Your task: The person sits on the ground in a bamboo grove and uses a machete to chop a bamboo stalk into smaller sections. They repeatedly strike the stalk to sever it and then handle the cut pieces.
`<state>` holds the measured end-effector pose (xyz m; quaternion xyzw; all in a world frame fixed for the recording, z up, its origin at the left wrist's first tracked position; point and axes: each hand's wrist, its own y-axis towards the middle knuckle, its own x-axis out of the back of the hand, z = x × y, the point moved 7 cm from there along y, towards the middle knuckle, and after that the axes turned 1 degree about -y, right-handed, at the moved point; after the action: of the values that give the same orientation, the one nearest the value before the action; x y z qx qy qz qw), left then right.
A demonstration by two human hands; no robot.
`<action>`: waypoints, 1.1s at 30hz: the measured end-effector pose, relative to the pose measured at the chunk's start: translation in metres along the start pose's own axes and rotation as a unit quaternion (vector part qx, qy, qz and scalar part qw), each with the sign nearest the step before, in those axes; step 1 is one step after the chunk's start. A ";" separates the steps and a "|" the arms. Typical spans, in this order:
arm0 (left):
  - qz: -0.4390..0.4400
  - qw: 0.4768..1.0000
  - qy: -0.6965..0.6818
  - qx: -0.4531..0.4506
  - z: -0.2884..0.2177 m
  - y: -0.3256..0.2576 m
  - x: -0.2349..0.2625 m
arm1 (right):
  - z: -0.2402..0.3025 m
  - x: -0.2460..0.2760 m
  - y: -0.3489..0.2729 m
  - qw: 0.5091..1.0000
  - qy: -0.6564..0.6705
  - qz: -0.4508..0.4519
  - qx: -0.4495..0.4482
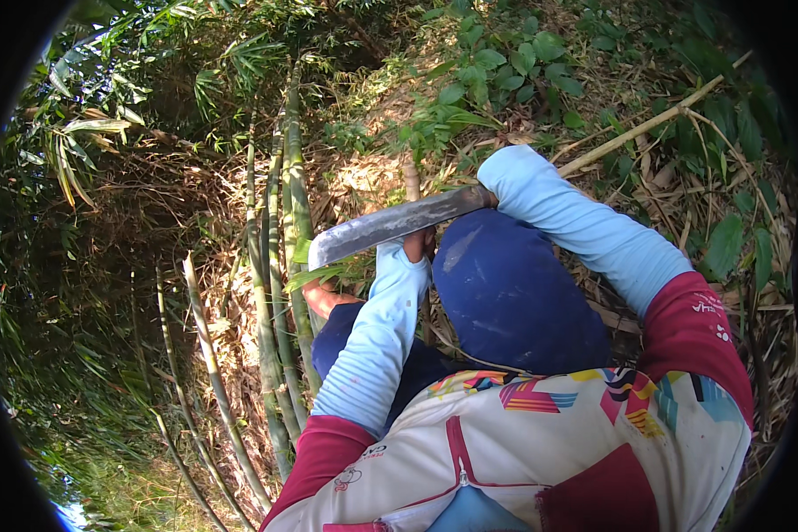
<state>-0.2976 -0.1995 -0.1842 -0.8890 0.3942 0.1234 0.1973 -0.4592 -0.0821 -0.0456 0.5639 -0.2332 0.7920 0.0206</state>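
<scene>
A machete (390,227) with a broad, worn grey blade points left across my front, above my knees. Its dark handle end meets my right hand (488,197), closed on it and mostly hidden behind the light blue sleeve. Below the blade, my left hand (421,244) is closed and partly covered by the blade and my raised knee. A slim brown bamboo stick (411,180) rises behind the blade in line with that hand, which appears to grip it. The stick's lower part is largely hidden.
Green bamboo stems (284,266) stand close on my left, with thinner cut stems (206,355) beside them. A long dry cane (638,129) slants up at the right. Leafy plants (523,62) grow ahead. Dry leaf litter (363,191) covers the ground.
</scene>
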 end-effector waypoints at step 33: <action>0.094 0.989 0.115 0.028 -0.020 0.012 -0.058 | 0.010 -0.006 0.019 0.997 -0.008 0.023 0.080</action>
<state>-0.3435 -0.1775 -0.1472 -0.8504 0.4996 0.0277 0.1627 -0.4536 -0.1011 -0.0552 0.5643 -0.1825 0.8039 -0.0445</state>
